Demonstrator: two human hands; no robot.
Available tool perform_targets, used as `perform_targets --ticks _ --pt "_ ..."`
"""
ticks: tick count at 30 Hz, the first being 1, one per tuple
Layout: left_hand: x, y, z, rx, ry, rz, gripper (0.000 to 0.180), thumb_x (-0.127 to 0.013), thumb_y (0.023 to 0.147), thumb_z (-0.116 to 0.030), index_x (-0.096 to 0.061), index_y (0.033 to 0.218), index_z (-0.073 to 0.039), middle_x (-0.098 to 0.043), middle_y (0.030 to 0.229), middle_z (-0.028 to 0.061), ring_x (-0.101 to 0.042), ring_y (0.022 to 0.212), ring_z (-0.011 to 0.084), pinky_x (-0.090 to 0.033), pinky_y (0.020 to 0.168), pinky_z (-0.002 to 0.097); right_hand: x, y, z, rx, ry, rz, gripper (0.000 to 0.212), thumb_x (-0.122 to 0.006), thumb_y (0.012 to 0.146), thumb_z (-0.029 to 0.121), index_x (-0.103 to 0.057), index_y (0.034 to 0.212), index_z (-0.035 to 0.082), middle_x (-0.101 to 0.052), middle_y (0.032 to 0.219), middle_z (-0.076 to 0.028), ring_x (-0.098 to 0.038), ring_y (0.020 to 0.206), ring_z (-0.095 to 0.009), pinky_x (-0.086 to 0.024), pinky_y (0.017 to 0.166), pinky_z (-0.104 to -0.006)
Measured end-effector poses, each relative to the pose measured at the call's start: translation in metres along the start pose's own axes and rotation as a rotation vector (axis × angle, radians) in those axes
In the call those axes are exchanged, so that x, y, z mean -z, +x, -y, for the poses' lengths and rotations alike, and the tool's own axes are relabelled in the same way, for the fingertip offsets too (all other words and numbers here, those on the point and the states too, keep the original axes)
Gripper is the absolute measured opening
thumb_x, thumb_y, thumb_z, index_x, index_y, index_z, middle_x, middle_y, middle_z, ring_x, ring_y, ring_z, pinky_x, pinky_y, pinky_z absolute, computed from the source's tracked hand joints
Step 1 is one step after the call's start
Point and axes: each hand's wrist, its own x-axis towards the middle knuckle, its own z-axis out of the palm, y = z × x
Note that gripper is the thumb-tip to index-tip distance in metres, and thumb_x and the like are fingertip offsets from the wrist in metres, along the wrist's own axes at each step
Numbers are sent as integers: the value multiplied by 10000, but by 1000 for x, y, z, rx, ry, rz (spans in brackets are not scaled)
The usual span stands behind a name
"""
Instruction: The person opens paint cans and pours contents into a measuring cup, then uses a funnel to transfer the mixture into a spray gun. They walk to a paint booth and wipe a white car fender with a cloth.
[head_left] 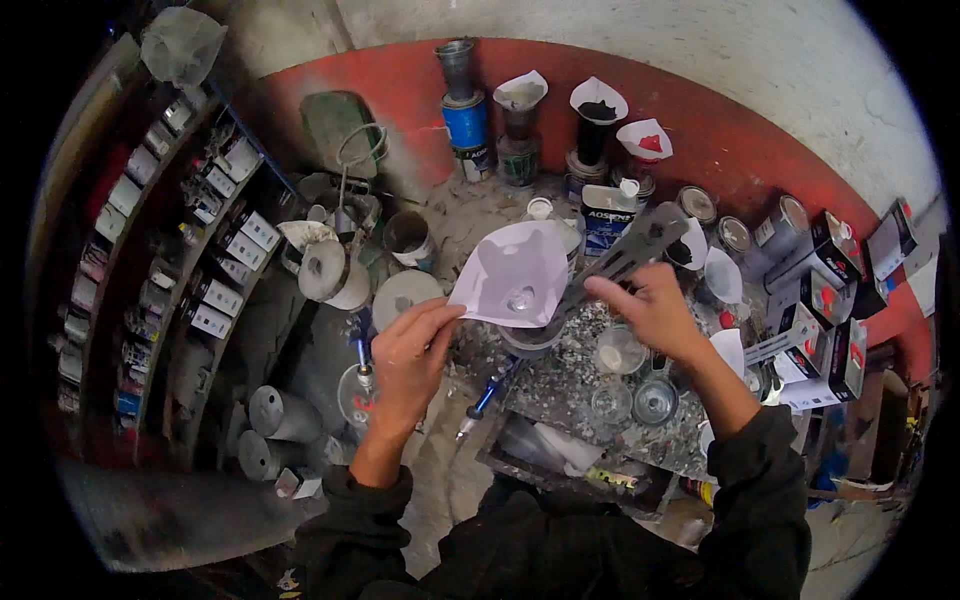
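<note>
A white paper paint strainer [505, 265] is spread wide in front of me, with a small wet-looking patch at its centre. My left hand [408, 350] pinches its near left corner between thumb and fingers. Under the strainer shows part of a cup [530, 342], the rest hidden by the paper. My right hand [652, 308] is closed around a long, grey, paint-smeared stirring stick [640, 243] with slots in it. The stick slants from upper right down to the strainer's right edge; whether its lower end touches the paper or cup I cannot tell.
The speckled bench [570, 400] carries clear cups [655, 400] and a blue-handled spray gun [488, 392]. Filled strainers [598, 100] stand on cans along the red wall. Boxes and tins [785, 225] crowd the right; shelves of cans [215, 250] line the left.
</note>
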Motion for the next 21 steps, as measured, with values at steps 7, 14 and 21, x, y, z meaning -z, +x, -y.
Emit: perform_targets --ticks 7,14,21 --pt "0 -1 4 -25 19 -20 206 -724 769 27 -704 961 -48 -692 936 123 -681 787 264 -537 656 323 9 8 -3 85 -153 3 274 -707 867 269 -698 805 2 -600 636 -177 -544 537 -290 -398 522 -369" --pt "-1 -1 6 -10 42 -15 224 -725 768 24 -706 976 -56 -694 952 129 -685 803 268 -542 670 324 -1 3 -1 14 -27 23 270 -702 867 268 -693 810 5 -591 643 -187 -526 558 -324 -397 527 -373" --pt "0 1 6 -2 29 -26 223 -719 771 32 -703 978 -49 -696 952 124 -686 810 262 -538 685 317 7 15 1 78 -68 -25 230 -708 865 227 -695 838 -1 -631 689 -170 -568 579 -292 -427 555 -361"
